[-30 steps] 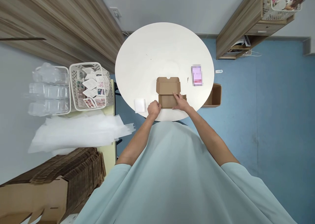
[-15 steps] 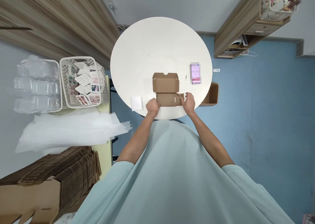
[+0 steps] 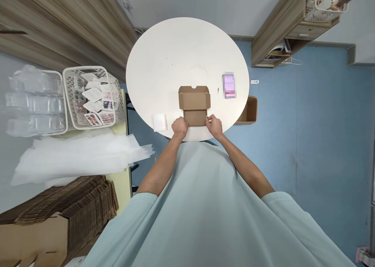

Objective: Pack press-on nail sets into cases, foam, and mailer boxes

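Observation:
A brown cardboard box point(image 3: 194, 99) lies on the white round table point(image 3: 187, 44) near its front edge, its lid unfolded away from me. My left hand point(image 3: 179, 128) is closed at the box's left front corner. On the opposite side, my right hand point(image 3: 214, 126) grips the right side wall, fingers bent over its edge. The box's base between my hands shows bare cardboard. Left of my left hand lies a small white square packet point(image 3: 159, 122).
A pixelated pinkish phone-like object point(image 3: 229, 85) lies at the table's right. A brown open bin point(image 3: 249, 111) stands beyond the right edge. To the left are a white basket of small packets point(image 3: 89, 99), white sheets point(image 3: 76, 153) and stacked flat cardboard point(image 3: 84, 208).
My right hand has moved left, and the right side flap that stuck out flat is now folded up and in. My left hand stays at the left corner.

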A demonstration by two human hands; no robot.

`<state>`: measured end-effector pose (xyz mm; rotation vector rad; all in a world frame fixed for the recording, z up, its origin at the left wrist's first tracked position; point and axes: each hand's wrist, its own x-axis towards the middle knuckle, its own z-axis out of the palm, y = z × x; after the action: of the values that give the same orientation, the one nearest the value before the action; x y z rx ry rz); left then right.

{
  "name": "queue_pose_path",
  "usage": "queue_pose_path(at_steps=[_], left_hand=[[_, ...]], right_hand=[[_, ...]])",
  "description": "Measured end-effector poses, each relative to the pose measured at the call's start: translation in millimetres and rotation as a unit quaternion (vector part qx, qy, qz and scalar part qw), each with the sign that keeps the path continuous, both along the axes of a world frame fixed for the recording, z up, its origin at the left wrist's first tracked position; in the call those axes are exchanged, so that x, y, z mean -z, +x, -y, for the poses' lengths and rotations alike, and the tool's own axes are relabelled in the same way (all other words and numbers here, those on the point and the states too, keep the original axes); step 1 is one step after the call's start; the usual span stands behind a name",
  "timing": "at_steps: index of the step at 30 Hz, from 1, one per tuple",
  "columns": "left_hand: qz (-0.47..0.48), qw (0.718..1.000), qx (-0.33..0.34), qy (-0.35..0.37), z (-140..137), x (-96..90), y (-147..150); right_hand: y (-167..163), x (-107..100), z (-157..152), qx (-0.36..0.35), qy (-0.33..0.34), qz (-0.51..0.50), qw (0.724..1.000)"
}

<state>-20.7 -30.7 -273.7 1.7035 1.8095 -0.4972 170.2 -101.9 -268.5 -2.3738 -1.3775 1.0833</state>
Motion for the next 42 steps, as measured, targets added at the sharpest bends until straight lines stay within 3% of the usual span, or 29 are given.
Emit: queue_pose_path(at_steps=[6, 10, 14, 24, 27, 32, 37, 42], left_hand=[[0.000, 1.000, -0.008, -0.008, 8.0, 0.2, -1.4], [-0.004, 1.000, -0.008, -0.008, 11.2, 0.7, -1.9], [-0.004, 1.000, -0.007, -0.012, 12.8, -0.5, -2.4], [0.028, 0.999, -0.021, -0.003, 17.6, 2.6, -8.4], [0.069, 0.995, -0.065, 0.037, 22.2, 2.5, -26.2], [0.047, 0.958, -0.221, 0.177, 15.8, 3.1, -87.9], [0.010, 0.951, -0.286, 0.114, -2.2, 13.0, -131.2], [0.002, 0.952, -0.274, 0.139, -3.7, 20.0, -126.0]], right_hand=[[-5.5, 5.5, -12.4, -0.011, 0.022, 0.005, 1.000], [2.7, 11.3, -22.0, 0.002, -0.049, 0.051, 0.998], [-0.4, 14.2, -26.9, -0.046, -0.096, 0.081, 0.991], [-8.4, 17.8, -31.7, -0.058, -0.084, 0.089, 0.991], [-0.9, 14.7, -27.6, -0.051, -0.076, 0.099, 0.991], [14.2, -1.5, -12.3, -0.018, -0.042, 0.092, 0.995], [20.9, -18.9, 2.8, 0.003, -0.043, 0.069, 0.997], [19.4, -27.1, 4.5, 0.011, -0.032, 0.056, 0.998]])
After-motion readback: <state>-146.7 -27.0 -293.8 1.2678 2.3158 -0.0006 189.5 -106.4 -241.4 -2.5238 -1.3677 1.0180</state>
